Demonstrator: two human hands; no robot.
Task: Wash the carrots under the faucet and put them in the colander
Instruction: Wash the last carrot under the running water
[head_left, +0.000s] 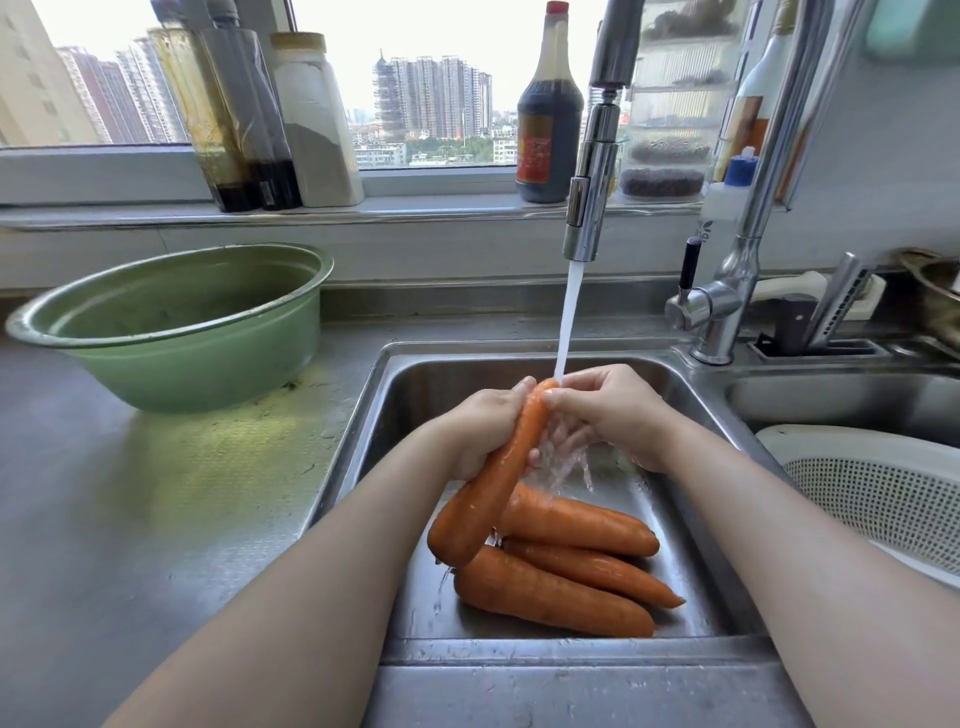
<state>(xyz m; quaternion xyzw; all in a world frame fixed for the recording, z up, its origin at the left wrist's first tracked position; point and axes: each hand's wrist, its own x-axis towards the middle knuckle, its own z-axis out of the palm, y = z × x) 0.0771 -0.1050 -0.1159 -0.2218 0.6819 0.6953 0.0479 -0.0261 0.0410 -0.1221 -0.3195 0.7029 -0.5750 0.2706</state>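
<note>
Left hand (483, 431) grips one carrot (496, 483) tip-up beneath the faucet (589, 208) stream for rinsing; right hand (608, 415) pinches its tip; three carrots (571, 571) wait in the sink (441, 371); colander (883, 499) stands near, right.

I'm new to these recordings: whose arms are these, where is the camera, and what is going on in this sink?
There is no machine here: a person works with bare hands, and the single picture comes from a camera worn on the head, looking forward and down. The left hand has its grip round the middle of a carrot, while the right hand holds its upper end under the water running from the faucet. On the bottom of the steel sink lie three more carrots. The white colander sits to the right; no carrots show in the part in view. A green basin stands on the counter to the left, and bottles line the window sill.
</note>
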